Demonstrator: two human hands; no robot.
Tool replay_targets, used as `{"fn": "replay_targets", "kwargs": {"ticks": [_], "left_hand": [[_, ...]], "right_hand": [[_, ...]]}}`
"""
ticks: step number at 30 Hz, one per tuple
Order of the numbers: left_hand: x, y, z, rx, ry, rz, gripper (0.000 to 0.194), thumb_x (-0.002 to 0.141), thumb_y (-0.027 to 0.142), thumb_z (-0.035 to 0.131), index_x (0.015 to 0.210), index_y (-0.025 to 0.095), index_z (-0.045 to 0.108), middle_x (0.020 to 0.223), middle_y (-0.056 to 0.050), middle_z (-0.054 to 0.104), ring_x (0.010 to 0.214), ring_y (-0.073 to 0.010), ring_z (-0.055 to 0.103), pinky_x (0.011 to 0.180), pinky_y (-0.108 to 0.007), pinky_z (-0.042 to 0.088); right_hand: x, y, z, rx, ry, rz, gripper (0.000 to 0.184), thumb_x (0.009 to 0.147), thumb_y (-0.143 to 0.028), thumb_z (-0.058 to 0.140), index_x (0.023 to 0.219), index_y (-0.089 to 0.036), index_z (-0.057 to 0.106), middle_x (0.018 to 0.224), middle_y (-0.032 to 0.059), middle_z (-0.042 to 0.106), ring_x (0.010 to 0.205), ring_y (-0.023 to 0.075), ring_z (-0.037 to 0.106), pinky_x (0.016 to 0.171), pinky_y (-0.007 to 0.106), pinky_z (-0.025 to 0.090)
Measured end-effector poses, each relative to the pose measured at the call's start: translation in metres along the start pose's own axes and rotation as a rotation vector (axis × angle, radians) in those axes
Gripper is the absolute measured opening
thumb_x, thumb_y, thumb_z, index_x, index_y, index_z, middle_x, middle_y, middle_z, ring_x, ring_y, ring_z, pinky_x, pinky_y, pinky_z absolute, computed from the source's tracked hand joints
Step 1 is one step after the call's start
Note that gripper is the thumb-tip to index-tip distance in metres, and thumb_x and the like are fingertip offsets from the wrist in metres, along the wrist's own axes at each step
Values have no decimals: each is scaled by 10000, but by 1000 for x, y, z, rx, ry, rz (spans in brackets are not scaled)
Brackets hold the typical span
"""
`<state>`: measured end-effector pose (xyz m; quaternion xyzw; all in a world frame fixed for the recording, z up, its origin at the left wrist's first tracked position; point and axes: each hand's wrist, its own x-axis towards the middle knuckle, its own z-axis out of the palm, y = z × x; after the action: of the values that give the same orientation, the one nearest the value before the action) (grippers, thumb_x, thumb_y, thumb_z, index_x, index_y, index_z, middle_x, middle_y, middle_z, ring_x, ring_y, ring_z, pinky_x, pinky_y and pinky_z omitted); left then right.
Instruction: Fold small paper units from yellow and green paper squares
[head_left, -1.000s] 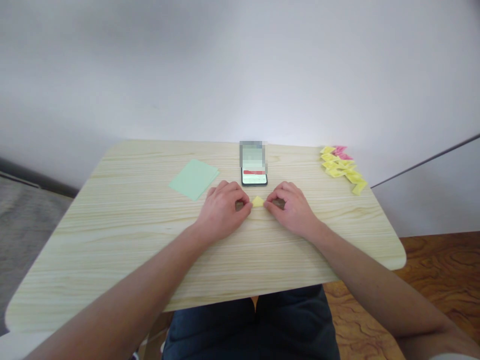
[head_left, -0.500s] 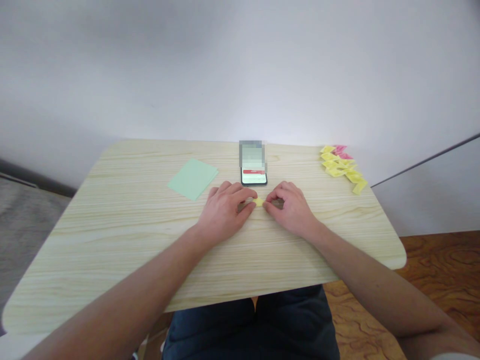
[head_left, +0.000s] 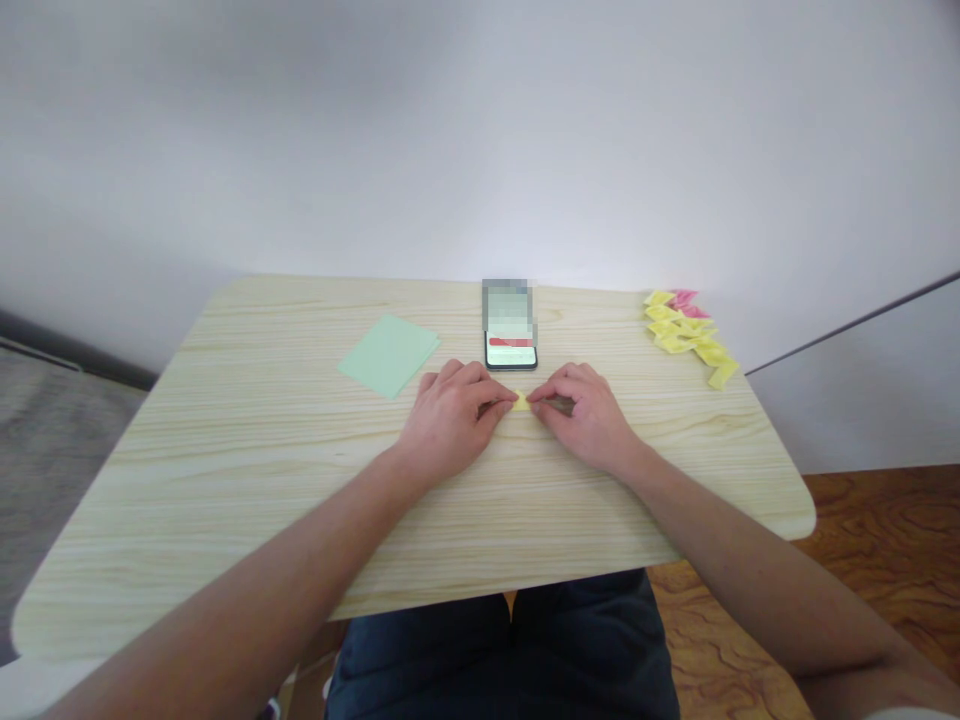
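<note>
Pinches folded yellow paper (head_left: 521,402), seemingly unfinished, in fingers (head_left: 499,391) of left hand (head_left: 450,415) and right hand (head_left: 586,415); has flat green paper sheets (head_left: 388,354) untouched, folded yellow-and-pink paper shapes (head_left: 672,340) apparently done.

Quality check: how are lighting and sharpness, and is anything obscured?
Head view: soft light on the table, the wall dimmer at upper left; head view: the phone mostly pixelated; head view: the yellow paper between left hand and right hand too small and soft for fine detail.
</note>
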<state>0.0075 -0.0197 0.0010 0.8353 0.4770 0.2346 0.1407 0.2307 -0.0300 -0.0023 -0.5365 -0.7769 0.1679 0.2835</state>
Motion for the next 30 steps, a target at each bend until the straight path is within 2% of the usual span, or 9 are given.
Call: {"fn": "replay_targets", "kwargs": {"ticks": [7, 13, 16, 20, 26, 30], "left_hand": [[1, -2, -1, 9, -16, -14, 205, 985, 346, 577, 1051, 334, 771, 1025, -44, 665, 1038, -254, 540, 898, -434, 382], [3, -11, -4, -6, -74, 6, 244, 981, 360, 580, 1128, 406, 770, 1032, -40, 630, 1032, -247, 525, 899, -424, 390], [3, -13, -5, -4, -75, 9, 241, 977, 376, 587, 1118, 420, 777, 1018, -41, 623, 1014, -247, 520, 884, -419, 397], [2, -11, -4, -12, -29, 11, 223, 967, 374, 604, 1079, 381, 797, 969, -47, 633, 993, -244, 527, 890, -420, 409], [3, -16, -1, -72, 22, -11, 145, 912, 351, 683, 939, 313, 820, 921, -39, 671, 966, -237, 550, 881, -402, 439], [6, -24, -5, -122, -33, 39, 150, 914, 333, 675, 954, 324, 819, 925, -33, 685, 955, -230, 563, 884, -395, 449]], "right_hand": [[0, 1, -2, 13, -13, 2, 99, 901, -243, 699, 941, -282, 782, 935, 40, 683, 956, 240, 601, 894, 414, 450], [-1, 1, 0, -16, 11, -16, 105, 888, -230, 684, 918, -268, 777, 909, 36, 677, 943, 234, 597, 881, 400, 438], [0, -1, 3, -54, 24, -11, 103, 908, -333, 699, 871, -257, 759, 881, 36, 672, 918, 235, 585, 864, 394, 426], [4, -7, 5, -138, 18, 33, 221, 898, -458, 719, 815, -254, 716, 827, 36, 652, 875, 241, 561, 823, 387, 403], [9, -18, 3, -201, -15, 53, 197, 876, -419, 734, 795, -255, 662, 827, 29, 658, 881, 244, 556, 791, 375, 370], [9, -20, 3, -210, -14, 57, 177, 868, -388, 734, 787, -250, 657, 828, 32, 661, 877, 243, 557, 796, 377, 366]]}}
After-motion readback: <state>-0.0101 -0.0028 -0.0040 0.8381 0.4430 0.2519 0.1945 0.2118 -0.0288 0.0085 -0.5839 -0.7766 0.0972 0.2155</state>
